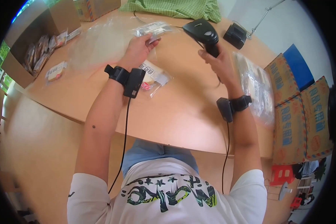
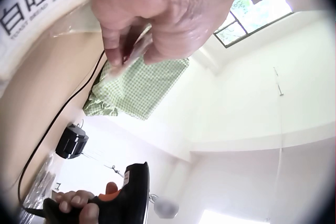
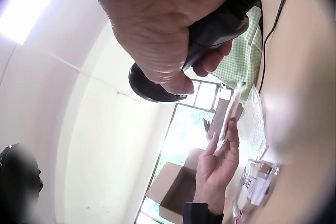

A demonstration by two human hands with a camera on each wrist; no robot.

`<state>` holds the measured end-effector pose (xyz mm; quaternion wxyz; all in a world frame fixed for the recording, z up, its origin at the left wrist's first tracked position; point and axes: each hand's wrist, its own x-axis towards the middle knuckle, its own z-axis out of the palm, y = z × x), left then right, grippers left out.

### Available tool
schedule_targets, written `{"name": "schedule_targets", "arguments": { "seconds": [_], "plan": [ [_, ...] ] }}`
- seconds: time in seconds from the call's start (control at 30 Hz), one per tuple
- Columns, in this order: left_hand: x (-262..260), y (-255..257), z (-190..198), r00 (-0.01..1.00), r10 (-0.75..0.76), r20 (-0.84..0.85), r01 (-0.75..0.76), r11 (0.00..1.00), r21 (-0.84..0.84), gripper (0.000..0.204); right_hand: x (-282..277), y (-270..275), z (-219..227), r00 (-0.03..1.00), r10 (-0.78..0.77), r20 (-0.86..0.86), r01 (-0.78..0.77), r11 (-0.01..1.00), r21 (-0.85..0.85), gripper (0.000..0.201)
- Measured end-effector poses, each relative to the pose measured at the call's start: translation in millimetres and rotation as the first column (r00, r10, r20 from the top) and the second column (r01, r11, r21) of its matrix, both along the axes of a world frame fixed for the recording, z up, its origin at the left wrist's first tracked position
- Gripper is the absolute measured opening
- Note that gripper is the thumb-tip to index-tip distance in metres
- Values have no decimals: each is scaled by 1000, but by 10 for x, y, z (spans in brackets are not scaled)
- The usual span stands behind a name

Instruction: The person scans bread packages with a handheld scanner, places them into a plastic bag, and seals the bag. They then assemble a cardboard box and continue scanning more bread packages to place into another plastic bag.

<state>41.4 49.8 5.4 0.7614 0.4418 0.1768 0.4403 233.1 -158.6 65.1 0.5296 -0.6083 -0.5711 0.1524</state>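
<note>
Your left hand (image 1: 137,51) pinches a packet (image 3: 230,112) upright over the far half of the desk (image 1: 168,115), while your right hand (image 1: 223,64), well apart, grips the scanner (image 1: 202,31) to the packet's right.

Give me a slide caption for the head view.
A left hand holding a packet and a right hand gripping a scanner above a table.

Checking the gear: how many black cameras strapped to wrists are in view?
2: left camera just behind the left hand, which pinches a clear plastic packet; right camera just behind the right hand, which grips a black handheld scanner.
</note>
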Motion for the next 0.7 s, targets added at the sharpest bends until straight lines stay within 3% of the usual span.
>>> {"name": "schedule_targets", "arguments": {
  "seconds": [0.07,0.1,0.2,0.27,0.3,0.4,0.5,0.6,0.7],
  "plan": [
    [-114,141,-13,984,67,-163,-66,998,11,29,32,-33,134,996,-51,77,53,998,-27,40],
    [-200,140,57,920,134,-368,-134,991,26,37,33,-40,147,995,-60,84,63,998,-26,40],
    [-437,-445,568,618,491,-614,-188,850,492,45,171,-10,126,994,-37,104,40,999,-23,42],
    [-594,-428,616,315,577,-754,348,669,657,54,265,2,106,996,-2,91,7,998,-59,43],
    [-696,-404,626,156,652,-742,606,530,593,60,295,6,100,996,13,89,-9,999,-42,44],
    [-992,-356,279,505,629,-591,807,-101,582,70,308,-9,85,997,38,70,-37,999,-14,46],
    [-1058,-670,247,511,697,-502,783,-138,606,67,308,-35,130,997,26,71,-21,997,-76,45],
    [-964,-614,236,564,650,-509,742,-128,658,58,306,-48,142,997,45,56,-39,994,-101,44],
    [-907,-612,269,577,613,-540,642,68,764,42,256,-51,155,997,26,76,-24,999,-36,44]
  ]
}}
